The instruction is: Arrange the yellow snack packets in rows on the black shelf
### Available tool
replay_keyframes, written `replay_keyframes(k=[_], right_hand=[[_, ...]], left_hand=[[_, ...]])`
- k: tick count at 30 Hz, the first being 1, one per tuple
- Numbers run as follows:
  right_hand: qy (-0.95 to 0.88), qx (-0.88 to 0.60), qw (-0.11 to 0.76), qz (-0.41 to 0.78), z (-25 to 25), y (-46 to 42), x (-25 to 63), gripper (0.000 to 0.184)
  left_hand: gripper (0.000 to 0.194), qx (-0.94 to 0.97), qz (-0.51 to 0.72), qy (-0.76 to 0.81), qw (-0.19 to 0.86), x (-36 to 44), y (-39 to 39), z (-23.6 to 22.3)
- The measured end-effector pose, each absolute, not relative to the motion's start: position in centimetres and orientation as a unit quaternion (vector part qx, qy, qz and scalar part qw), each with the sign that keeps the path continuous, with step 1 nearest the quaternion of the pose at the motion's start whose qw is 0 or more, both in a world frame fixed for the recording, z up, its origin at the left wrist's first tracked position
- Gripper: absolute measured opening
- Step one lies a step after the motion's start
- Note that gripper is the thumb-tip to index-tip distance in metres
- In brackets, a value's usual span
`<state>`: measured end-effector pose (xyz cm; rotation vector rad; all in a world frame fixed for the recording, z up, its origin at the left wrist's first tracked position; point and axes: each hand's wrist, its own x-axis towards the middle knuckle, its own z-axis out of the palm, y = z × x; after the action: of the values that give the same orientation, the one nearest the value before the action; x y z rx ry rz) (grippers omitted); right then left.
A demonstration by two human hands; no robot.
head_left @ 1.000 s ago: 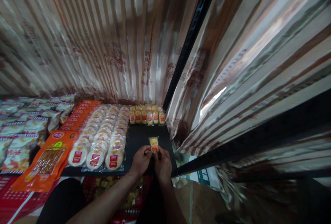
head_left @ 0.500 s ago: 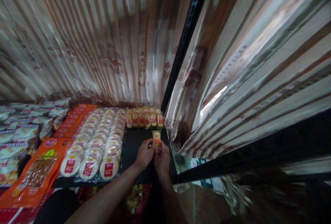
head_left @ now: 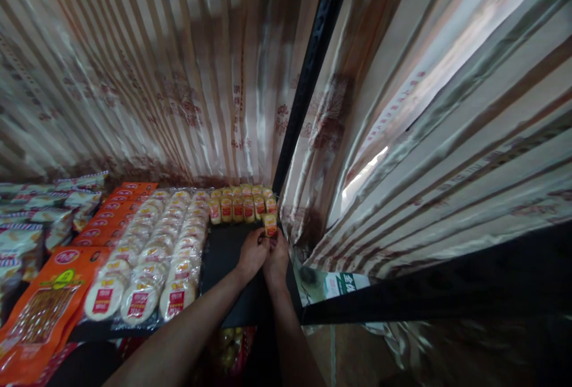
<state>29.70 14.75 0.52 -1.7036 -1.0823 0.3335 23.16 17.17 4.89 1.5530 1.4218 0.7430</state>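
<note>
- Yellow wrapping with a red label marks the small packet (head_left: pixel 270 226) held out in front of the person, upright, at the right end of a row of like packets.
- Both hands meet at it; the left hand (head_left: pixel 252 254) comes from the left, its fingers bent and closed on the packet's lower left edge.
- On the other side, the right hand (head_left: pixel 276 256) has its fingers closed on the lower right edge, so the packet is pinched between the two; the exact placing of each fingertip is too dim to tell.
- Just behind the held packet stand the matching yellow packets (head_left: pixel 236 210), in a front row with more tops showing behind; whether the held one touches them cannot be told.
- Beneath the hands lies a black shelf (head_left: pixel 222 259).
- Left of the hands, round white crackers (head_left: pixel 138 303) in clear wrapping run in three overlapping columns from the front edge towards the back.
- Beside those, orange packets (head_left: pixel 42 309) overlap in a line, the nearest with a window showing brown sticks.
- At the far left are pale snack bags (head_left: pixel 20 250), partly cut off by the frame.
- Striped, shiny sheeting (head_left: pixel 179 71) hangs behind the shelf, and a black perforated post (head_left: pixel 308 77) rises by its back right corner.
</note>
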Motion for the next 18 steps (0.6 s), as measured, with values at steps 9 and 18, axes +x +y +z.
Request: replay_keyframes(k=[9,18], right_hand=[[-0.445,-0.732,0.501,0.12,1.0,15.7,29.8,0.057],[-0.477,-0.732,0.477,0.099,0.7,16.6,30.7,0.054]], left_hand=[[0.036,0.625,0.284,0.561,0.464,23.9,19.2,4.4],[0.034,0.634,0.281,0.554,0.461,24.2,20.0,4.3]])
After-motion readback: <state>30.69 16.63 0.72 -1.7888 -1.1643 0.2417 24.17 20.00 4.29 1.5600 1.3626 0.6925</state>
